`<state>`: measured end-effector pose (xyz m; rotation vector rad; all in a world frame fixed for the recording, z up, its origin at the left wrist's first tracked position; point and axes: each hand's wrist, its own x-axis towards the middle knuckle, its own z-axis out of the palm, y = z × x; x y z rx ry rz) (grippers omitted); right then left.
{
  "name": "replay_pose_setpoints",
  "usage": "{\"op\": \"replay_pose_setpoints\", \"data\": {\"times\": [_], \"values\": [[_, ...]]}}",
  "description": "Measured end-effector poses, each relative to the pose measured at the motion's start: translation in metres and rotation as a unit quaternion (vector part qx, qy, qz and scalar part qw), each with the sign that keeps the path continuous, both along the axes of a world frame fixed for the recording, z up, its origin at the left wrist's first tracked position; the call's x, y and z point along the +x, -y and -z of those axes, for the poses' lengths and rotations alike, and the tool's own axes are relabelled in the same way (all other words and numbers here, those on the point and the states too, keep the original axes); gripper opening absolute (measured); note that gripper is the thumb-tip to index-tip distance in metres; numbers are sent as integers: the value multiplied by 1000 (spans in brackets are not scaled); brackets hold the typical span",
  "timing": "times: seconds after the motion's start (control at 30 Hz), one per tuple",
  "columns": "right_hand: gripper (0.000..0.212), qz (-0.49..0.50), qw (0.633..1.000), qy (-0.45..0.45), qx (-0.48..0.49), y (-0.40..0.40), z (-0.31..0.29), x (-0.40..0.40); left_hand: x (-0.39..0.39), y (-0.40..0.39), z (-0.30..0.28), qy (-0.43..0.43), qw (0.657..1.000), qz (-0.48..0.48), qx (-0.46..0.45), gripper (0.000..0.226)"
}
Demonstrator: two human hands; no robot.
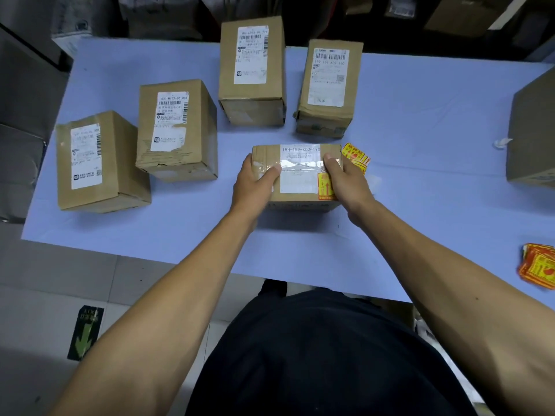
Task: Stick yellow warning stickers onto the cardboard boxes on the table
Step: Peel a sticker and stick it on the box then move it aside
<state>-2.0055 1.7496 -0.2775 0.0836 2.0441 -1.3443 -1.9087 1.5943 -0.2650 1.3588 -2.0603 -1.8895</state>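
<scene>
Blue table (420,145): left hand (255,184), right hand (348,187) both gripping stickered box (300,172).

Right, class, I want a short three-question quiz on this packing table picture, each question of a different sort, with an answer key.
1. True or false: the box held by both hands already carries a yellow sticker.
2. Multiple choice: how many other boxes with white labels stand beyond the held one? A two, B four, C six.
3. Fill in: a loose pile of stickers lies near the table's ____ edge.

Key
1. True; the left hand and right hand grip its sides, and the sticker sits on top by the right hand.
2. B.
3. Right.
</scene>
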Motion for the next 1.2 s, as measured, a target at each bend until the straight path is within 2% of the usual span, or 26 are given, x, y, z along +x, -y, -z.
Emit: {"op": "replay_pose_setpoints", "data": {"times": [0.07,0.23,0.37,0.7,1.07,1.2], "values": [[22,17,1000,-7,-9,-5,-11,-3,-8,-1,-11,-19,1000,9,0,30],[39,60,996,-65,-2,-31,-43,-24,-46,-14,-41,-61,997,48,19,37],[41,97,991,-95,19,-67,-50,-41,-79,-43,-52,-87,990,97,44,34],[31,167,980,-87,67,-143,-55,-100,-160,-112,-40,-60,979,188,56,24],[33,158,983,-54,73,-153,-24,-196,-256,-120,-13,-31,977,209,33,31],[34,145,984,-50,94,-151,-10,-221,-279,-120,4,-17,979,200,26,23]]}}
